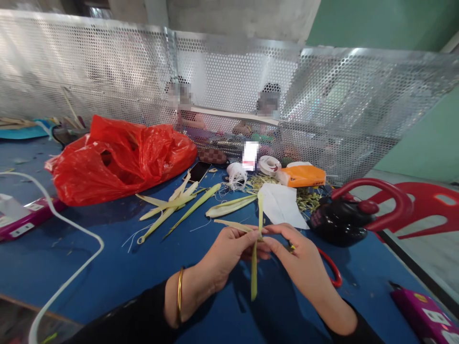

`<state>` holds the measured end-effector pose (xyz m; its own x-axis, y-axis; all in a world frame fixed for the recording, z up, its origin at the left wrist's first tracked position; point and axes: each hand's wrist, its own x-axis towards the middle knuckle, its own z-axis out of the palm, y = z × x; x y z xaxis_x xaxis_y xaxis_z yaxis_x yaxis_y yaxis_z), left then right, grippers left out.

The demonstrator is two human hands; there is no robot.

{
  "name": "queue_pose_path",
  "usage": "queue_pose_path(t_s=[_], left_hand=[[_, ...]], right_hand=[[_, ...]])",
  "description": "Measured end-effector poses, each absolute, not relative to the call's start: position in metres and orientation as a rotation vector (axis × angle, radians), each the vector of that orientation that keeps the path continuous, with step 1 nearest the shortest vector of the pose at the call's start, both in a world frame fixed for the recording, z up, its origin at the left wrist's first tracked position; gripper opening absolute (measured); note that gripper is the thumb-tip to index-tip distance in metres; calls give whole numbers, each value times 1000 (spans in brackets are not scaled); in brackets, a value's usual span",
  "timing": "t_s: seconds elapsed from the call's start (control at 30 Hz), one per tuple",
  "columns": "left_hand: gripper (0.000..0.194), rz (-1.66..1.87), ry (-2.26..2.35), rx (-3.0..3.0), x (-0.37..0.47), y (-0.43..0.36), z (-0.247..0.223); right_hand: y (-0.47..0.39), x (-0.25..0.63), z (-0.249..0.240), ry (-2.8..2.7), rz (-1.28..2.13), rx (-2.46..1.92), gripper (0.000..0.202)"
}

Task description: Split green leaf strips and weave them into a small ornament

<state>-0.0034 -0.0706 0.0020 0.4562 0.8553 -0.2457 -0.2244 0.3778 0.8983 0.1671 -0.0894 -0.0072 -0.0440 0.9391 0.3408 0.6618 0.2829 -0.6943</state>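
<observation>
My left hand (229, 253) pinches crossed pale green leaf strips (254, 272) that look like corn husk. My right hand (299, 255) closes on the same strips from the other side, its thumb and fingers meeting my left at the crossing. One end hangs down, one stands up, and another points left. The fingers partly hide where they cross. Further off, several loose leaf strips (172, 205) lie in a pile, with a longer folded one (231, 205) beside them. A red loop handle (335, 270) shows behind my right wrist; the rest of it is hidden.
A red plastic bag (125, 160) fills the back left, near a dark phone (200, 172). White string (236, 174), a tape roll (269, 165), an orange packet (304, 175) and white paper (281, 203) lie centrally. A black kettle (340, 222) stands right. A white cable (77, 224) crosses the left.
</observation>
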Motion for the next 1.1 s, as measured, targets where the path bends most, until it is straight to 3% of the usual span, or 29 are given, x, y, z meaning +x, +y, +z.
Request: queue_pose_path(t_s=[0.23,0.47,0.6,0.7,0.87,1.1], left_hand=[[29,866,829,957,-4,-72,0],[63,875,931,762,-14,-60,8],[42,1170,1161,907,-21,-50,11],[25,1158,1129,1212,-20,-50,10],[27,794,936,1443,-14,-57,5],[32,730,925,1313,-13,-57,2]], right_hand=[[-91,170,-11,-1964,17,-1312,15],[-86,182,-4,-1951,-97,-1286,16],[-85,185,0,-1971,-181,-1266,14],[-86,184,0,-2014,-175,-1250,13],[-88,180,0,-2117,-172,-1186,17],[-88,174,2,-2175,-188,-1133,20]])
